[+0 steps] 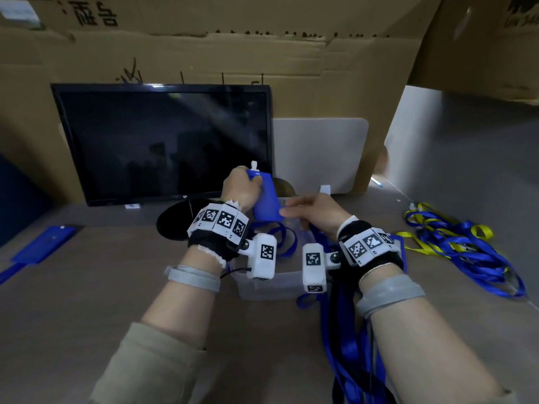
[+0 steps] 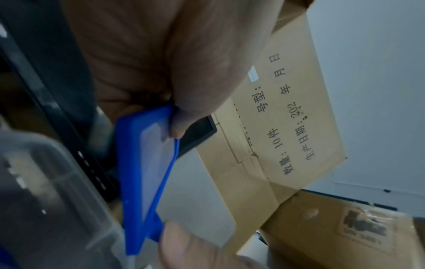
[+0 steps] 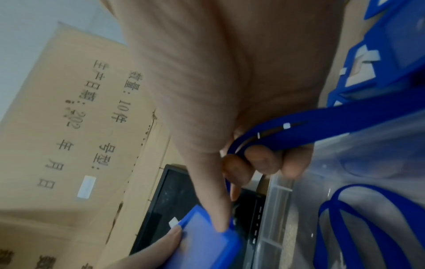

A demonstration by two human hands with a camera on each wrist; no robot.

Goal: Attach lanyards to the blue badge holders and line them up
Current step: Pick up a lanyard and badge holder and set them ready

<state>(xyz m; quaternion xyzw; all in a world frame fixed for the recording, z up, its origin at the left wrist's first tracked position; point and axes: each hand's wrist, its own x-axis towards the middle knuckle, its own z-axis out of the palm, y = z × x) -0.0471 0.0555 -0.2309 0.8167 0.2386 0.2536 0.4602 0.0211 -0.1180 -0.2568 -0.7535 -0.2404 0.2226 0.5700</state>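
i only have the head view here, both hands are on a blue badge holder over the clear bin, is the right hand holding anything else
Observer: Yes. In the right wrist view the right hand has a blue lanyard looped under its curled fingers, while its thumb presses the badge holder.
Operator: which face of the holder is toward the left palm
Observer: The left wrist view shows the clear window side of the badge holder, with the left hand thumb on its top edge.
Operator: any more holders in the bin
Observer: The right wrist view shows more blue holders stacked beside the right palm; whether they lie inside the bin I cannot tell.
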